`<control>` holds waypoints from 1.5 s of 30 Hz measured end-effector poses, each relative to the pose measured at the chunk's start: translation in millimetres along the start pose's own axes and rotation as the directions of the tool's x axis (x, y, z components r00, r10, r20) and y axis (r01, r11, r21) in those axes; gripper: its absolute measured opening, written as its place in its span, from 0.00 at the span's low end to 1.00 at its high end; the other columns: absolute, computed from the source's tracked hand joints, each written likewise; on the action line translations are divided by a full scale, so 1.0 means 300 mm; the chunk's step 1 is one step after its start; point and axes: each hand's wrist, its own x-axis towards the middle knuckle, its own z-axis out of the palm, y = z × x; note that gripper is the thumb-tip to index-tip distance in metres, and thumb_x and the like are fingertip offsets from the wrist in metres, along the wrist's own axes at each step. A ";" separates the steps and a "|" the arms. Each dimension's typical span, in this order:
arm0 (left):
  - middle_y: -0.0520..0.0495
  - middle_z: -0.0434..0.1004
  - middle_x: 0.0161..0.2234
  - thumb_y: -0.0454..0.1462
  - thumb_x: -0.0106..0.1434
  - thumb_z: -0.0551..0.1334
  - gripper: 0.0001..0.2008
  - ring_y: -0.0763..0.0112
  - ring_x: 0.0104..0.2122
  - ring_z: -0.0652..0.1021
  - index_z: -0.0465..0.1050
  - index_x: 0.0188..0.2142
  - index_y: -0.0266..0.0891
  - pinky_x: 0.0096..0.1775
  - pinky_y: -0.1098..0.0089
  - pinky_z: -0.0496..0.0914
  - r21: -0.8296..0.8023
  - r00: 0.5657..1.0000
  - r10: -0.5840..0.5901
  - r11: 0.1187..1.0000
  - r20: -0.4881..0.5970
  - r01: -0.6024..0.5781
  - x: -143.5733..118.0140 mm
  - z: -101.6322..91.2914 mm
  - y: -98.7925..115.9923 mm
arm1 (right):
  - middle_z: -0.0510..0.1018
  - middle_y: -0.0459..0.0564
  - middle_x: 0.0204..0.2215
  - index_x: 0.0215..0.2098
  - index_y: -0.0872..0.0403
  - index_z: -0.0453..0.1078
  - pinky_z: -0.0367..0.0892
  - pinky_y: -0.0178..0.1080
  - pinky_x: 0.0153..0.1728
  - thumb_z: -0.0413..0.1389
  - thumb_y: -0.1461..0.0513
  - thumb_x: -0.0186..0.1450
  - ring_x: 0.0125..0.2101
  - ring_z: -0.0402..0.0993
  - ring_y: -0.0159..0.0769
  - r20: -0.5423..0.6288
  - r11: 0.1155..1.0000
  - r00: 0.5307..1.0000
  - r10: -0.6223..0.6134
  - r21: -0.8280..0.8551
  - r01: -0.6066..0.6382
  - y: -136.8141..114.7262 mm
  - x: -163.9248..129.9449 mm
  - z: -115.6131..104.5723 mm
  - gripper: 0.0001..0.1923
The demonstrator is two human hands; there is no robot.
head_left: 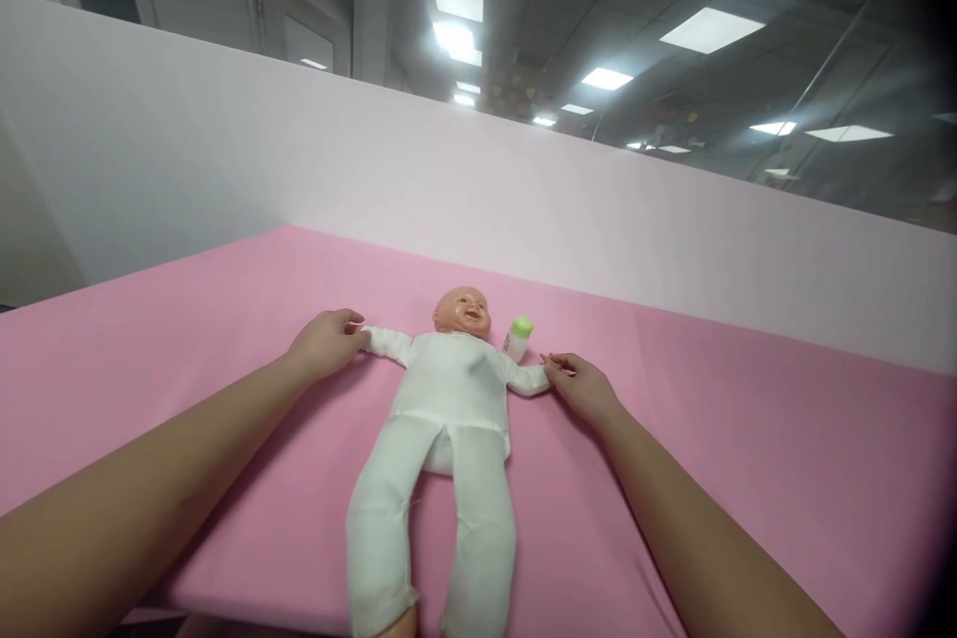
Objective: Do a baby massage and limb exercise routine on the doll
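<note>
White cloth covers the baby doll (458, 384), face up mid-scene on the pink surface (710, 409), its feet cut off at the near edge. The left hand (327, 344) and right hand (585, 387) each curl nearly closed, gripping an arm's end and largely hiding it. Beside the right shoulder sits a green-capped bottle (518, 339); I can't make out its contents.

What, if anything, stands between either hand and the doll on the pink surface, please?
Nothing visible does: the left hand and the right hand each hold the doll by the end of an arm. The green-capped bottle is beside the doll, near the right hand but not in between.
</note>
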 end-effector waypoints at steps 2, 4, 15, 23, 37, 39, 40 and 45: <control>0.41 0.81 0.57 0.49 0.60 0.62 0.30 0.53 0.51 0.81 0.75 0.59 0.39 0.44 0.63 0.75 0.006 1.000 -0.004 1.000 0.009 0.004 0.000 0.000 0.000 | 0.80 0.51 0.58 0.55 0.48 0.76 0.73 0.44 0.53 0.58 0.47 0.68 0.55 0.78 0.47 0.000 1.000 1.000 -0.003 -0.004 0.003 -0.004 -0.002 -0.001 0.22; 0.41 0.81 0.56 0.49 0.61 0.62 0.30 0.53 0.50 0.82 0.75 0.60 0.39 0.44 0.64 0.75 0.014 1.000 -0.008 1.000 0.013 0.008 0.000 0.000 0.001 | 0.80 0.52 0.57 0.54 0.48 0.77 0.74 0.44 0.53 0.59 0.47 0.68 0.55 0.78 0.47 -0.005 1.000 1.000 -0.005 -0.002 0.005 -0.008 -0.004 -0.002 0.22; 0.41 0.82 0.55 0.49 0.60 0.62 0.29 0.53 0.50 0.82 0.77 0.58 0.40 0.41 0.66 0.75 0.045 1.000 0.012 0.999 -0.006 -0.012 0.003 0.001 -0.004 | 0.82 0.53 0.55 0.53 0.48 0.79 0.74 0.46 0.52 0.62 0.48 0.65 0.53 0.79 0.50 -0.014 0.998 1.000 0.006 0.065 -0.005 -0.020 -0.014 -0.006 0.22; 0.40 0.81 0.55 0.50 0.61 0.62 0.30 0.53 0.48 0.82 0.76 0.59 0.39 0.41 0.64 0.75 0.034 1.000 0.006 0.999 0.008 -0.007 0.001 0.000 0.000 | 0.81 0.52 0.55 0.54 0.48 0.78 0.73 0.46 0.53 0.62 0.47 0.66 0.54 0.78 0.49 -0.002 0.998 1.000 0.005 0.061 -0.005 -0.006 -0.004 -0.003 0.23; 0.40 0.81 0.56 0.49 0.61 0.61 0.29 0.52 0.51 0.81 0.76 0.59 0.39 0.42 0.64 0.75 0.042 1.000 0.003 0.999 0.011 -0.003 -0.003 -0.003 0.005 | 0.82 0.53 0.55 0.53 0.48 0.79 0.74 0.46 0.52 0.63 0.48 0.65 0.54 0.79 0.50 -0.016 0.997 1.000 -0.007 0.081 0.009 -0.005 -0.007 -0.001 0.22; 0.40 0.81 0.56 0.49 0.61 0.61 0.30 0.52 0.51 0.81 0.76 0.58 0.38 0.43 0.63 0.75 0.039 1.000 0.009 0.999 0.006 -0.009 -0.005 -0.004 0.006 | 0.81 0.53 0.55 0.54 0.48 0.78 0.74 0.47 0.52 0.62 0.47 0.65 0.54 0.79 0.49 -0.007 0.996 1.000 0.005 0.084 -0.004 -0.003 -0.006 -0.001 0.23; 0.40 0.81 0.56 0.49 0.61 0.62 0.30 0.52 0.51 0.81 0.76 0.58 0.38 0.43 0.63 0.75 0.034 1.000 0.008 0.999 0.008 -0.008 -0.005 -0.005 0.006 | 0.81 0.53 0.56 0.54 0.47 0.77 0.74 0.47 0.53 0.62 0.46 0.66 0.54 0.79 0.49 -0.002 0.997 1.000 0.011 0.079 -0.011 -0.003 -0.005 -0.001 0.23; 0.40 0.81 0.55 0.49 0.61 0.62 0.29 0.52 0.51 0.81 0.76 0.58 0.39 0.43 0.64 0.75 0.036 1.000 0.008 0.999 0.006 -0.008 0.001 0.000 0.000 | 0.81 0.52 0.56 0.53 0.48 0.78 0.74 0.47 0.53 0.62 0.47 0.65 0.54 0.79 0.49 -0.004 0.997 1.000 0.008 0.071 -0.008 -0.009 -0.006 -0.002 0.22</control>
